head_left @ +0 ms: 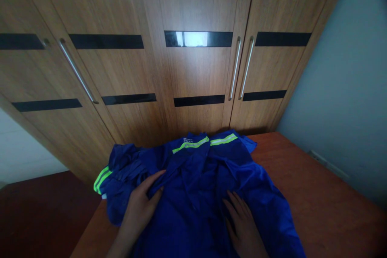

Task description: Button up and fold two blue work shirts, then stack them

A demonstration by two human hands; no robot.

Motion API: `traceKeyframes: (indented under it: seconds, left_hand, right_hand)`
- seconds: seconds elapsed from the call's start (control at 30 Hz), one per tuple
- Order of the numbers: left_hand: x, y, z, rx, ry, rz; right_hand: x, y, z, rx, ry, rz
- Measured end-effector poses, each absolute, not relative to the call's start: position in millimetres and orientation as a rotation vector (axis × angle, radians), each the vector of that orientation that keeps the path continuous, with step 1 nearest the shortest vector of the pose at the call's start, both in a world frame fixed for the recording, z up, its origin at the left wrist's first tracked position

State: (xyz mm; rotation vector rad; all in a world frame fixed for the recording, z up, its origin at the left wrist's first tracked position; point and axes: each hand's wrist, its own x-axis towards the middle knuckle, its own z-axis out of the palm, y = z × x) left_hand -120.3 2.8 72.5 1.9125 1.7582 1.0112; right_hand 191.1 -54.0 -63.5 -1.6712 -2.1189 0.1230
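A blue garment (187, 201) with yellow-green and silver stripes lies spread over a reddish-brown table. Its left part is bunched up, and a sleeve reaches down to the right. My left hand (142, 201) is on the left side of the garment, thumb and fingers apart, with a fold of cloth between them; I cannot tell whether it grips the fold. On the right half, my right hand (240, 217) rests on the cloth with its fingers stretched out. Small white print shows near the upper stripe.
Behind the table (317, 193) stands a wooden wardrobe (193, 72) with black strips and metal handles. A pale wall (347, 100) rises at the right, with a socket strip low on it. Dark red floor shows at the lower left.
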Motion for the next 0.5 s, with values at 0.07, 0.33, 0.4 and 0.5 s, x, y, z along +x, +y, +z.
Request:
traceKeyframes:
  seconds: [0.07, 0.33, 0.4, 0.5]
  left_hand:
    - [-124.4, 11.4, 91.3, 2.036, 1.767, 1.071]
    - [-169.4, 32.4, 75.8, 2.354, 2.113, 0.405]
    - [-168.0, 23.4, 65.6, 2.331, 2.272, 0.23]
    - [-150.7, -2.1, 60.4, 2.336, 2.361, 0.383]
  right_hand:
    - [183.5, -52.6, -62.8, -1.684, -2.099, 0.131]
    - [166.7, -52.4, -59.2, -1.638, -2.099, 0.186]
    - [166.9, -53.7, -57.5, -1.626, -2.102, 0.187]
    - [166.3, -57.3, -52.2, -1.604, -2.08, 0.18]
